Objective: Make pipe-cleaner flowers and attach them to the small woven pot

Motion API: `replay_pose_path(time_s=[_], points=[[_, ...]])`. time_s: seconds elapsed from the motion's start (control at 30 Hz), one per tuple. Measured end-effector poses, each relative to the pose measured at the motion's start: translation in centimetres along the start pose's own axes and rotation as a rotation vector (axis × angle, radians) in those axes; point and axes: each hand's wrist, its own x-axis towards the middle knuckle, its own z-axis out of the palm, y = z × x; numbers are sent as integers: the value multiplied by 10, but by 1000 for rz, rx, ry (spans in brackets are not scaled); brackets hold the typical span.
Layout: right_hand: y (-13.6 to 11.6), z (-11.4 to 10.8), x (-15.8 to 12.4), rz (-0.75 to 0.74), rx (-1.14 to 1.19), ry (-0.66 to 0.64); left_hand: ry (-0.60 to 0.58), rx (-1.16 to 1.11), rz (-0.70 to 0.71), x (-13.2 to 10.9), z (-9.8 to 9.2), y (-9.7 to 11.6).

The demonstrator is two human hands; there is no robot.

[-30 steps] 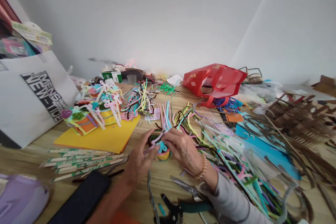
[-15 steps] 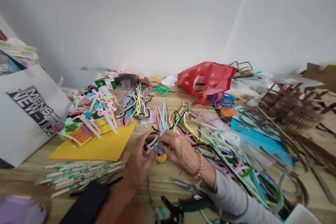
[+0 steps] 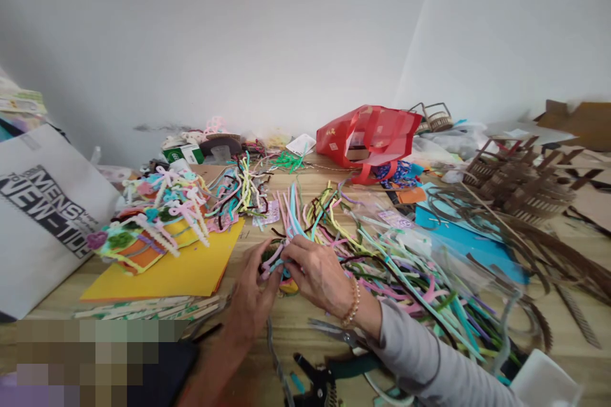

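Twisting a small pipe-cleaner piece (image 3: 274, 264) between both hands, the person sits just right of the yellow card (image 3: 162, 276), seen from the head camera. The piece shows pink, blue and green strands with a yellow bit beneath, but the fingers cover most of it, so its shape is hard to make out. The left hand (image 3: 252, 299) has its fingers spread and raised, tips against the piece's left side. The right hand (image 3: 317, 280) arches over from above, fingers pressed together and bent down onto the strands; whether the thumb pinches them is hidden. A beaded bracelet (image 3: 352, 302) circles the right wrist, above a grey sleeve (image 3: 420, 356).

On the card sits a heap of finished pipe-cleaner crafts (image 3: 153, 216). Right of the card lies a loose spread of pipe cleaners (image 3: 405, 280), partly in clear plastic. Below the hands, scissors (image 3: 329, 334) and pliers (image 3: 312, 378) lie on the table, the pliers cut off by the frame. A blurred patch (image 3: 90, 356) hides the lower left corner, below the card.
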Motion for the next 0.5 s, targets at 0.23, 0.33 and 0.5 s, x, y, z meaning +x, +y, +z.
replay_pose_path(time_s=[0.23, 0.33, 0.5], points=[[-5, 1, -1, 31, -135, -15, 18, 25, 4, 2, 1, 3], [-7, 3, -2, 41, -154, -3, 38, 45, 9, 2, 3, 1], [-4, -4, 0, 30, -17, 55, 26, 2, -52, 2, 0, -2]])
